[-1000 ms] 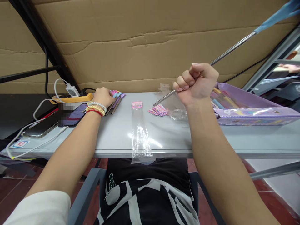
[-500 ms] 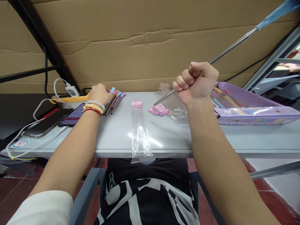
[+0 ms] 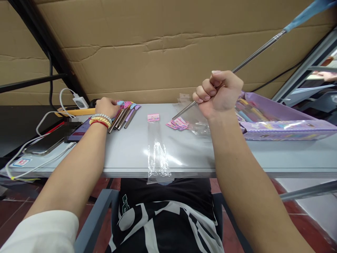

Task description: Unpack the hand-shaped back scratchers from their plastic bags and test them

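Note:
My right hand (image 3: 219,93) is closed round a long metal rod (image 3: 259,51) with blue material at its upper end; the rod's lower tip is over small pink cards (image 3: 179,123). At the left, my left hand (image 3: 106,107) is at the edge of a row of pens (image 3: 128,116) with colourful tops; its fingertips are mostly hidden, so I cannot tell whether it grips one. Between the hands lies a clear plastic sleeve (image 3: 158,151) with a pink label (image 3: 153,117), its lower end hanging over the table edge. More clear bags (image 3: 197,123) lie beside the cards.
A purple box (image 3: 286,130) with wrapped items inside sits at the right. Phones (image 3: 43,144), white cables and a charger (image 3: 81,102) occupy the left of the table (image 3: 126,151). A cardboard wall (image 3: 137,63) stands behind.
My left hand has moved slightly left, and more of the pens show beside it. The right hand and rod have shifted slightly left.

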Tool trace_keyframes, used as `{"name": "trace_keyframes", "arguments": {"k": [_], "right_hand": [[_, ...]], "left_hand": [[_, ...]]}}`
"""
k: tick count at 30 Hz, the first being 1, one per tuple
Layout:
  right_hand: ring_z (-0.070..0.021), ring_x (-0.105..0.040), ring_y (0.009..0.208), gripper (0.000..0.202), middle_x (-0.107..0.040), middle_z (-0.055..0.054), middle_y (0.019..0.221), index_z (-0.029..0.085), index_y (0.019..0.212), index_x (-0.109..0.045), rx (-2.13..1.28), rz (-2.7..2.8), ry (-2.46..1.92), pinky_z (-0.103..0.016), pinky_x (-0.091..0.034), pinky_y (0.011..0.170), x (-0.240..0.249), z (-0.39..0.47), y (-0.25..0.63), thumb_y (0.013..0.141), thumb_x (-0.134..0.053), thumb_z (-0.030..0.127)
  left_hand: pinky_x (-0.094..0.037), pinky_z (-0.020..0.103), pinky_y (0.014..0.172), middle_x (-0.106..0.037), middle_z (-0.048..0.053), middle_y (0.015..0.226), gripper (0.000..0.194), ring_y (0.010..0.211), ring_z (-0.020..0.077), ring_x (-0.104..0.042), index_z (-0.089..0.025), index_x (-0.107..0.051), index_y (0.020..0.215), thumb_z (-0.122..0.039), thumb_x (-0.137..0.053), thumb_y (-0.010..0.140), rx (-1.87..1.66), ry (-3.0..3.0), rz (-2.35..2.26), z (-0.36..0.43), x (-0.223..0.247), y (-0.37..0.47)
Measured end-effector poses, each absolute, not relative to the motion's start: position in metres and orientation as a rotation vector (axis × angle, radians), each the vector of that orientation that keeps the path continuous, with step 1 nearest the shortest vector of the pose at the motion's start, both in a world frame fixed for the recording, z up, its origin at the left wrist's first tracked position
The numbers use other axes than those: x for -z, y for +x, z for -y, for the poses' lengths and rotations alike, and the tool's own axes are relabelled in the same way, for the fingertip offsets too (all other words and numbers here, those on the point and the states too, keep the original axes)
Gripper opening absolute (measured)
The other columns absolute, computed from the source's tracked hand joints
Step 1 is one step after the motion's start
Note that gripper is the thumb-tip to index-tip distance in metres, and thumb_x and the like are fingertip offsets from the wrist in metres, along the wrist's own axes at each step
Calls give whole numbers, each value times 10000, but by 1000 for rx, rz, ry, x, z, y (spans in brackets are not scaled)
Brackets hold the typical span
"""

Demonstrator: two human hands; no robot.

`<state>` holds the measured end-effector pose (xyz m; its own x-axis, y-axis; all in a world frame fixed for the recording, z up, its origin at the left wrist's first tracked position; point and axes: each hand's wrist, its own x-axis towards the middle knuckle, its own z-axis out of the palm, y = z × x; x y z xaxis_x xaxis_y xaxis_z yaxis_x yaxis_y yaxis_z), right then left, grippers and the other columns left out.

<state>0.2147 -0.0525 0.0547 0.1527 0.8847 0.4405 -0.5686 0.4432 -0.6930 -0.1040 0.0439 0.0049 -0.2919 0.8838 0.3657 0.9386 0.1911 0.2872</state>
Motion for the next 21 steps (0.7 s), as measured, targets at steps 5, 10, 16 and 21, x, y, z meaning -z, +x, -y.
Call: {"name": "trace_keyframes", "arguments": {"k": [5,10,16,21], "right_hand": [[-66,-143,380,374,-130,62,442,202,530,-202,-1082,948,-400,-235,-152,392,-56,54,213,702,-534,202],[-76,-156,390,434,-139,60,442,206,559,-185,-1091,936,-424,-249,-197,389,-56,54,213,733,-581,242],[-86,-209,398,518,-155,55,456,212,529,-205,-1119,976,-326,-271,-276,422,-47,47,206,843,-562,417],[-110,-315,432,598,-219,40,449,218,490,-270,-1142,1022,-306,-294,-382,485,-39,41,196,840,-506,641]], "left_hand": [[-459,405,993,-720,153,1138,403,1170,343,-592,-125,-740,1105,-364,-596,814,662,-1839,2332,-39,-9,-101],[-447,380,1003,-734,137,1087,339,1122,312,-614,-147,-744,1006,-375,-580,815,952,-1793,2265,-33,-19,-91],[-473,289,752,-715,66,873,418,797,180,-616,-152,-674,863,-511,-460,876,1400,-2620,1630,-1,-16,-31],[-374,269,623,-507,-8,622,449,610,127,-469,-179,-531,711,-561,-393,901,1092,-3209,1189,21,-3,14]]}}
